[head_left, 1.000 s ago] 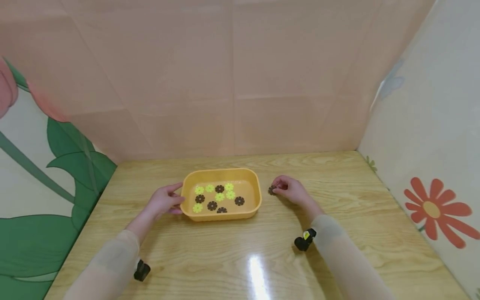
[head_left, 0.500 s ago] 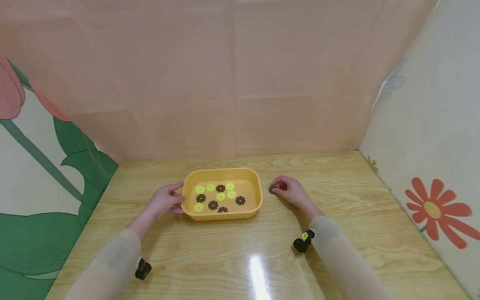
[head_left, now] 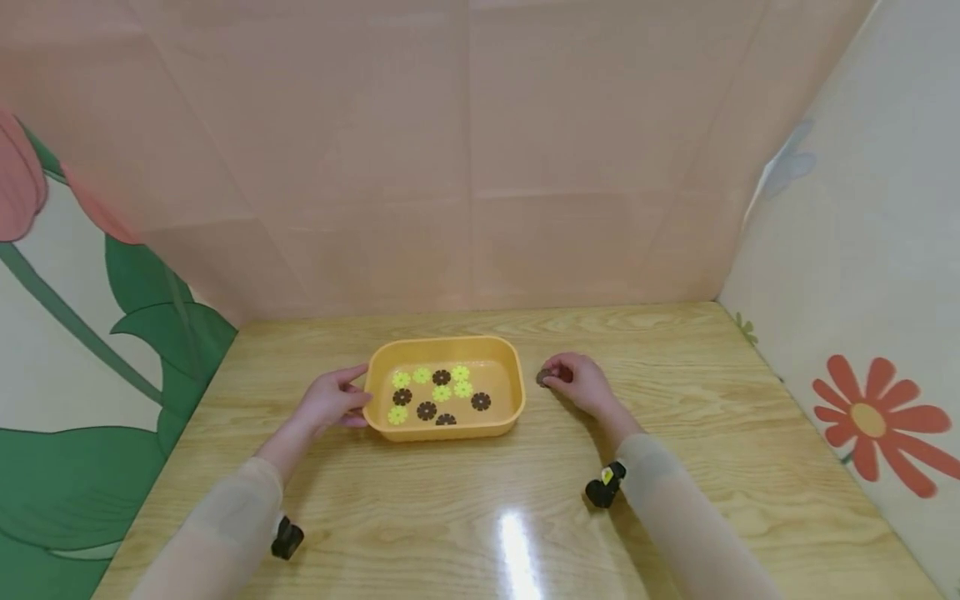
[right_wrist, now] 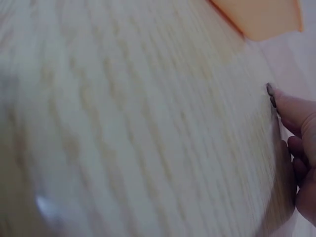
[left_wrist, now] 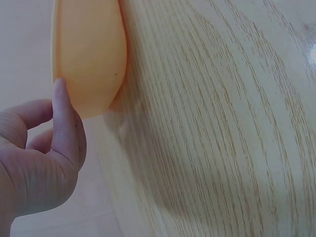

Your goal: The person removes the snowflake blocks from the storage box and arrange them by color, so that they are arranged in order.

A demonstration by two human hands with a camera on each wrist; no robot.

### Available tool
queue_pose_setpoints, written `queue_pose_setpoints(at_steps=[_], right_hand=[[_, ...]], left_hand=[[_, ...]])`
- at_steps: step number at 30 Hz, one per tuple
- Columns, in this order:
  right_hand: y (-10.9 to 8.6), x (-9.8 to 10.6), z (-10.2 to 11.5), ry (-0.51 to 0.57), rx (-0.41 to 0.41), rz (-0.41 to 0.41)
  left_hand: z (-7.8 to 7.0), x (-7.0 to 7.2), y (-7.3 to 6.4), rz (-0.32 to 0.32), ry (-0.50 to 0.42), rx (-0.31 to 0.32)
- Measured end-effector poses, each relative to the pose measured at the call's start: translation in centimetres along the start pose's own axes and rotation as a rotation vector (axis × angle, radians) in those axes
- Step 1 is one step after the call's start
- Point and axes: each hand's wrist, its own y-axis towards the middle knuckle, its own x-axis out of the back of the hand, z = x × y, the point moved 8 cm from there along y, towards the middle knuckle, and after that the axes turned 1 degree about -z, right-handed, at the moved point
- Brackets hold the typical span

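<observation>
A yellow-orange plastic tray rests on the wooden table with flat flower-shaped pieces inside, such as a yellow-green one and a dark brown one. My left hand holds the tray's left end, thumb and fingers at the rim. In the left wrist view, a fingertip of the left hand lies against the tray's edge. To the right of the tray, my right hand pinches a dark brown flower-shaped piece between thumb and fingers, close over the table. The right wrist view shows that piece nearly edge-on.
The wooden table reaches back to a pinkish covered wall. Side panels with printed leaves and a red flower stand at left and right. Black devices are strapped at both wrists.
The brown piece in my right hand has turned slightly between the fingers. The left hand and the tray stay in place; the view has shifted a little.
</observation>
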Motion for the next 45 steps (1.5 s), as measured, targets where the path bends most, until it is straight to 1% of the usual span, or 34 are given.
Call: queue_pose_setpoints(at_steps=[2,4,7,10,12,14,17,20,23,26,27,30,34,42,45], right_hand=[[0.0,0.0,-0.1,-0.016,0.008,-0.012],[-0.1,0.0,-0.4,-0.005,-0.007,-0.027],[-0.3,0.5,-0.9,0.074,-0.065,-0.066],[-0.4,1.1,-0.9,0.132,-0.095,-0.113],[-0.2,1.5,-0.2,0.131,-0.059,-0.135],[0.1,1.7,1.0,0.120,-0.005,-0.131],[0.9,1.5,4.0,0.136,0.097,-0.058],[1.7,0.6,7.6,0.143,0.199,0.058],[2.2,-0.5,10.6,0.128,0.297,0.158],[2.5,-2.0,12.7,0.113,0.375,0.250],[2.5,-2.5,13.1,0.115,0.390,0.280],[2.4,-3.9,14.2,0.121,0.408,0.368],[2.3,-5.7,15.0,0.105,0.412,0.452],[2.4,-8.5,15.6,-0.002,0.444,0.552],[2.4,-9.3,15.6,-0.033,0.440,0.589]], left_hand=[[0.0,0.0,0.0,0.005,-0.003,0.000],[0.0,0.0,0.0,0.008,-0.003,0.001],[0.1,-0.1,0.0,0.015,-0.005,0.001],[0.1,-0.2,-0.1,0.014,-0.010,0.002],[0.1,-0.2,-0.1,0.012,-0.010,0.003],[0.0,-0.3,-0.1,0.010,-0.011,0.000],[0.0,-0.3,-0.1,0.005,-0.010,-0.004],[0.0,-0.2,-0.2,0.000,-0.006,-0.006],[0.1,-0.1,-0.1,-0.004,-0.002,-0.002],[0.2,-0.1,0.0,-0.006,-0.001,0.004],[0.2,-0.1,0.0,-0.009,0.000,0.005],[0.0,-0.2,0.2,-0.005,0.009,0.002],[-0.2,-0.5,0.3,-0.001,0.017,-0.002],[-0.4,-0.6,0.4,-0.004,0.024,-0.019],[-0.3,-0.6,0.5,-0.004,0.021,-0.019]])
